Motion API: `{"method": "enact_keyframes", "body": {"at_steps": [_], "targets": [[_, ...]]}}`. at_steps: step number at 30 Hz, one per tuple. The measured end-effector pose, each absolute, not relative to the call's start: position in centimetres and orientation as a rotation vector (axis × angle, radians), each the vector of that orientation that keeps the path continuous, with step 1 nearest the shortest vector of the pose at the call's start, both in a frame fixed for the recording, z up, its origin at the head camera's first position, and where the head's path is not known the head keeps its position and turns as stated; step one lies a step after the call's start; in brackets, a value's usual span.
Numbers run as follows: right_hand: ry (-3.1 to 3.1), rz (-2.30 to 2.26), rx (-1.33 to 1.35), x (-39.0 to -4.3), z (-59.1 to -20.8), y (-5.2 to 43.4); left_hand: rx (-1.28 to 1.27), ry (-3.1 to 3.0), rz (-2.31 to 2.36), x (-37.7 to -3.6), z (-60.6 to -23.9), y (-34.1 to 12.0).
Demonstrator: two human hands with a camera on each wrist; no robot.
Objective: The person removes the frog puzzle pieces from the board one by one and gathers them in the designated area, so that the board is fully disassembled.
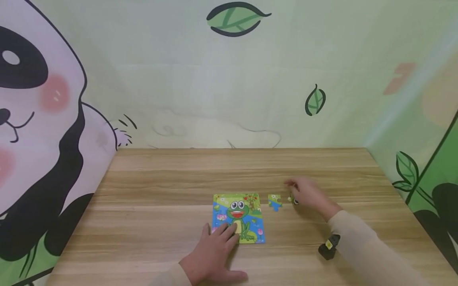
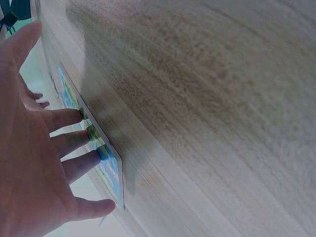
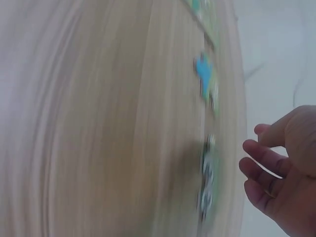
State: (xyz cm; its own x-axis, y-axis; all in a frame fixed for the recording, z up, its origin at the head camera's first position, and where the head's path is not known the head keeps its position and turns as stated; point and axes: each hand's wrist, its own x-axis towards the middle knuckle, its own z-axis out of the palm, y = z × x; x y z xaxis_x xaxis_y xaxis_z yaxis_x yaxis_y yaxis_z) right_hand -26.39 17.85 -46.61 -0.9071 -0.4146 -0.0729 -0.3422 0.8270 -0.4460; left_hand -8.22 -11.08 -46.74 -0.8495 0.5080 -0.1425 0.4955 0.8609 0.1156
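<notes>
left hand point(image 1: 214, 254) flat, fingers straight, pressing the lower left of the frog puzzle point(image 1: 239, 217) on the worktop point(image 1: 150, 190). right hand point(image 1: 308, 195) loosely curled over a small piece point(image 1: 292, 200), grip unclear from blur. another loose piece point(image 1: 274, 201) lies between puzzle and right hand.

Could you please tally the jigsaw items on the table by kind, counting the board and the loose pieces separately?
Frog puzzle board, with the left hand resting on it: 1
Loose puzzle pieces: 2, one lying free, one partly hidden at the right hand
Total: 3
</notes>
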Motion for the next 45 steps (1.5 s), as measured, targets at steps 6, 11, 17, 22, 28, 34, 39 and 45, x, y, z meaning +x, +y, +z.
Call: {"method": "enact_keyframes", "body": {"at_steps": [6,11,17,22,28,34,39,45], "targets": [[2.756,-0.758,-0.773,-24.6,-46.7,13.3,0.752,2.847,0.139,-8.2,-46.7,-11.0],[2.742,-0.662,-0.897,-22.9,-47.7,10.2,0.729,2.817,0.148,-8.3,-46.7,-11.0],[2.783,-0.558,-0.955,-21.8,-48.5,8.6,0.722,2.798,0.155,-8.4,-46.8,-11.0],[2.769,-0.551,-0.916,-21.8,-48.5,7.8,0.722,2.804,0.161,-8.4,-46.8,-11.0],[2.730,-0.574,-0.842,-22.1,-48.2,7.5,0.715,2.801,0.178,-8.3,-46.7,-10.9],[2.726,-0.603,-0.832,-22.2,-48.2,7.5,0.717,2.784,0.172,-8.4,-46.7,-11.0],[2.760,-0.698,-0.815,-22.3,-48.2,7.7,0.712,2.793,0.163,-8.3,-46.6,-10.9],[2.748,-0.872,-0.719,-22.4,-48.0,7.9,0.705,2.798,0.164,-8.3,-46.5,-10.8]]}}
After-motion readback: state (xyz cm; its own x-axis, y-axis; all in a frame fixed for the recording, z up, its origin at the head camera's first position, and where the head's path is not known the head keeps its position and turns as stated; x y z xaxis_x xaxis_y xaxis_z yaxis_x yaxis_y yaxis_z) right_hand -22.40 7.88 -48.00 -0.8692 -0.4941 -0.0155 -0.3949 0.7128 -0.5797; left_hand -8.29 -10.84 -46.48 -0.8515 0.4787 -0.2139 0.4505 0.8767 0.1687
